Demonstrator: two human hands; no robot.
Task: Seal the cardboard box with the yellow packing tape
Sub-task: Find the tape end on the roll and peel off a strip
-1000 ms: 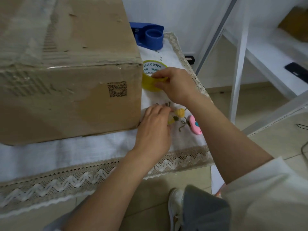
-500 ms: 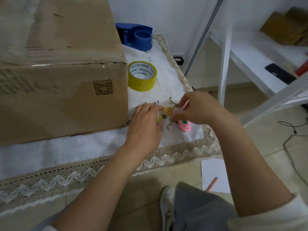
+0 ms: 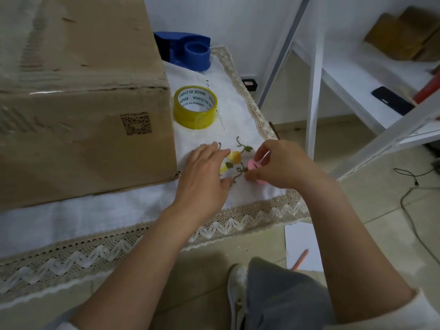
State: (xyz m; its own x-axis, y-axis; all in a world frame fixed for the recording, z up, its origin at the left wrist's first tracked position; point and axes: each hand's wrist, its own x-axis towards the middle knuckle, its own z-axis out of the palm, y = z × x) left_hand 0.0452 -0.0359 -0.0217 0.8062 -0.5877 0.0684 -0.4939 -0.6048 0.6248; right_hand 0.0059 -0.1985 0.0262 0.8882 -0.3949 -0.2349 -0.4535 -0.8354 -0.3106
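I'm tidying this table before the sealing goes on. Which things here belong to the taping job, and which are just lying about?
For the job:
cardboard box
yellow tape roll, lying flat beside the box
small pink object at the right hand, possibly a cutter
left hand

Lying about:
blue tape dispenser, no roll in it
black phone on the shelf
pencil and paper on the floor

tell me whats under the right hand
A small pink object sits under the right hand, pinched by its fingertips on the white embroidered cloth. The hand covers most of it, so I cannot tell what it is.
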